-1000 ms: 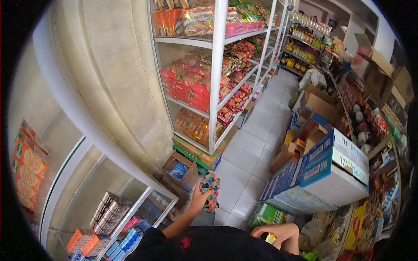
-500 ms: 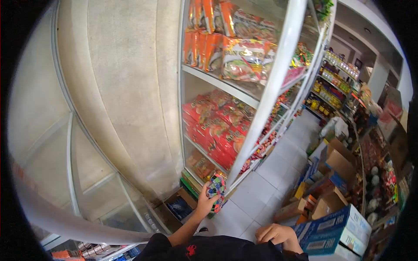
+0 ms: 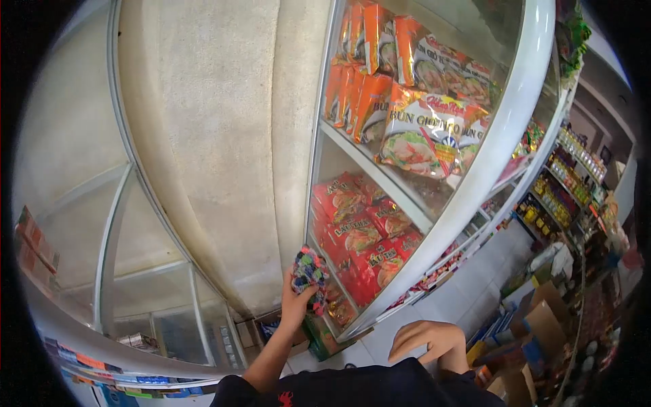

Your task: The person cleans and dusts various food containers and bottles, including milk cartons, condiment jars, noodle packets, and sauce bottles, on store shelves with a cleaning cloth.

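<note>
My left hand (image 3: 298, 300) is wrapped round a crumpled multicoloured cloth (image 3: 309, 275) with green, dark blue and pink patches. It is held up at the lower left corner of a glass cabinet, in front of its frame. Behind the glass, red noodle packets (image 3: 359, 237) lie on a shelf, with orange and white packets (image 3: 427, 129) on the shelf above. To the right, over the floor, my right hand (image 3: 428, 340) hangs with its fingers loosely bent and apart, holding nothing.
A white cabinet post (image 3: 475, 183) curves down the middle right. An empty-looking glass case (image 3: 163, 319) stands at the left beside a beige wall (image 3: 210, 136). Open cardboard boxes (image 3: 542, 322) lie at the lower right, across the tiled floor (image 3: 468, 285). Shelves of bottles are farther back.
The view has turned and come nearer the cabinet. My left hand has moved up and left with the cloth to the cabinet's edge. My right hand's fingers have loosened and spread.
</note>
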{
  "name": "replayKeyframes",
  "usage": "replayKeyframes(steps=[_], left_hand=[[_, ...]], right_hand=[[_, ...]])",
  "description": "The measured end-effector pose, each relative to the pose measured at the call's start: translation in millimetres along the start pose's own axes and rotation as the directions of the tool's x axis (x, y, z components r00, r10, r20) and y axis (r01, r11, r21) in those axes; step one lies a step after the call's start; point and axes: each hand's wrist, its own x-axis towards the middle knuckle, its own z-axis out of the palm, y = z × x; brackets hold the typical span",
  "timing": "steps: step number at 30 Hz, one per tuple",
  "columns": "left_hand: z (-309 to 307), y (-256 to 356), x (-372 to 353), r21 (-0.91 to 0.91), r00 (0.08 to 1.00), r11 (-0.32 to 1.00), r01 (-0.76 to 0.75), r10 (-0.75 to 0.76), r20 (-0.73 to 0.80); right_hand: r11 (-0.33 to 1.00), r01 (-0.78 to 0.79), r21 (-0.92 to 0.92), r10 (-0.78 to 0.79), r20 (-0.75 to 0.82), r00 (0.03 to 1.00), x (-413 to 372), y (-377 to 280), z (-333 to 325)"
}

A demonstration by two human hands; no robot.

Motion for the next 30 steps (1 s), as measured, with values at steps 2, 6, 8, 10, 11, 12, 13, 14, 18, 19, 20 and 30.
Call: replayKeyframes(steps=[2, 6, 8, 10, 11, 12, 13, 14, 18, 19, 20, 30], left_hand=[[24.3, 29.4, 18.3, 0.013, 1.000, 1.000, -0.014, 0.014, -0.001], [87.1, 83.2, 51.0, -0.022, 0.946, 0.948, -0.317, 0.318, 0.064], [122.3, 99.8, 68.8, 0.010, 0.854, 0.866, -0.501, 0.492, 0.168], [162.1, 121.7, 84.5, 0.269, 0.551, 0.485, -0.832, 0.774, 0.311], [182.8, 130.5, 88.4, 0.258, 0.452, 0.378, -0.889, 0.812, 0.370], [199.9, 137.3, 92.3, 0.240, 0.347, 0.265, -0.934, 0.834, 0.430], [210.7, 141.2, 97.5, 0.243, 0.294, 0.206, -0.948, 0.858, 0.421], [218.2, 145.7, 103.1, 0.244, 0.240, 0.148, -0.958, 0.879, 0.413], [225.2, 165.6, 156.7, 0.282, 0.286, 0.215, -0.935, 0.927, 0.241], [219.7, 166.3, 177.5, 0.328, 0.367, 0.295, -0.897, 0.912, 0.183], [209.1, 163.3, 199.7, 0.368, 0.445, 0.376, -0.850, 0.888, 0.120], [155.6, 55.8, 156.0, 0.198, 0.790, 0.785, -0.587, 0.609, -0.075]], right_hand=[[0.975, 0.167, -0.149, -0.196, -0.215, 0.957, -4.8, -8.4, -20.3], [0.830, 0.218, -0.514, -0.558, -0.781, 0.281, -5.9, 6.9, -25.1], [0.751, -0.054, -0.658, -0.654, -0.753, 0.073, -0.9, 27.8, -35.3], [0.760, -0.087, -0.643, -0.646, -0.763, -0.002, 25.7, 35.4, -41.3], [0.817, -0.054, -0.573, -0.573, -0.819, 0.032, 32.7, 44.0, -38.3], [0.867, -0.025, -0.497, -0.495, -0.866, 0.068, 37.6, 56.9, -30.7], [0.940, 0.011, -0.341, -0.341, -0.937, 0.076, 45.5, 79.4, -19.3], [0.984, 0.043, -0.174, -0.177, -0.980, 0.089, 51.8, 97.0, -11.4], [0.996, -0.002, -0.085, -0.085, -0.996, 0.001, 60.9, 95.9, -11.3], [0.994, 0.001, -0.105, -0.105, -0.994, -0.012, 62.5, 94.3, -11.8], [0.992, 0.001, -0.125, -0.125, -0.992, -0.025, 62.0, 92.9, -12.1], [0.974, -0.002, -0.227, -0.226, -0.973, -0.053, 57.0, 114.9, -10.1]])
